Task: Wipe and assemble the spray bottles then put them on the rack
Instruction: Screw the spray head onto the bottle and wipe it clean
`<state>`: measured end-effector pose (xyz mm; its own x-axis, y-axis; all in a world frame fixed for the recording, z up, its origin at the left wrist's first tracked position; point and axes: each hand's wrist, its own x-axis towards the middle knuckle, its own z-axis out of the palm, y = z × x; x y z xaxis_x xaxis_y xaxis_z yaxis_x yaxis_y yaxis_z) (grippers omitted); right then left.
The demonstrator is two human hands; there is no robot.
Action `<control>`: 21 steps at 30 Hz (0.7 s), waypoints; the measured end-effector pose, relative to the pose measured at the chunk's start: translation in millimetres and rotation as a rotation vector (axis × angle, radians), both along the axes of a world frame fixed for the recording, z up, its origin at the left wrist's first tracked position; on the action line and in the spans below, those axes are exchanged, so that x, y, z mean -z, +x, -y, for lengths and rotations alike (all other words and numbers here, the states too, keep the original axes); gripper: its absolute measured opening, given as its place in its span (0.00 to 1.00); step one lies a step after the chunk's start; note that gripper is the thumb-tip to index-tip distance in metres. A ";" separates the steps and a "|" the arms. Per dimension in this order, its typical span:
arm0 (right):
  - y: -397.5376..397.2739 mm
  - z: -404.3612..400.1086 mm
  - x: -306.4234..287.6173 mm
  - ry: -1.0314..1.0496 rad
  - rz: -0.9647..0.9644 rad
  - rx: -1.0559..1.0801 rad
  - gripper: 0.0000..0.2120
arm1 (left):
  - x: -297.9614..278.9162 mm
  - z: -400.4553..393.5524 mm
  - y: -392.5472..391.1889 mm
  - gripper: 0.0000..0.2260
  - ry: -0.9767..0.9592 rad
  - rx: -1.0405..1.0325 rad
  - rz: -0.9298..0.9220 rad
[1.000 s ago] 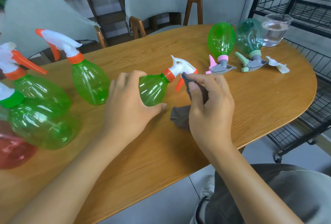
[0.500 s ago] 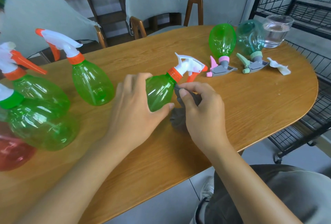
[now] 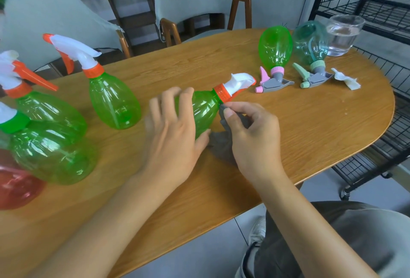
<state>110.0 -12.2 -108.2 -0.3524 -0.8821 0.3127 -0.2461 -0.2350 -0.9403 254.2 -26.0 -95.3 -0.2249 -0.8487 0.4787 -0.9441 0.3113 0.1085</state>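
The right hand (image 3: 253,137) has slid its grey cloth (image 3: 221,146) down from the white sprayer head (image 3: 240,81) to the bottle's neck, just under the orange collar, and the bottle has turned so the trigger no longer shows. That green bottle (image 3: 205,111) lies tilted in the middle of the wooden table (image 3: 310,135), the left hand (image 3: 173,131) wrapped around its fat end while the right pinches the cloth between thumb and curled fingers. More green bottles stand at the left; two lie far right beside a glass (image 3: 342,35), with the wire rack (image 3: 381,2) beyond.
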 end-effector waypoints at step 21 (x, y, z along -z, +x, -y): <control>-6.0 0.8 -3.3 -0.046 0.139 0.087 0.07 | -4.8 9.9 12.4 0.34 0.093 -0.011 -0.157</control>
<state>104.0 -13.0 -104.9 -0.4698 -0.8321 0.2947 -0.1354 -0.2620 -0.9555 266.6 -35.9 -90.5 -0.1439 -0.8932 0.4260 -0.9168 0.2825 0.2825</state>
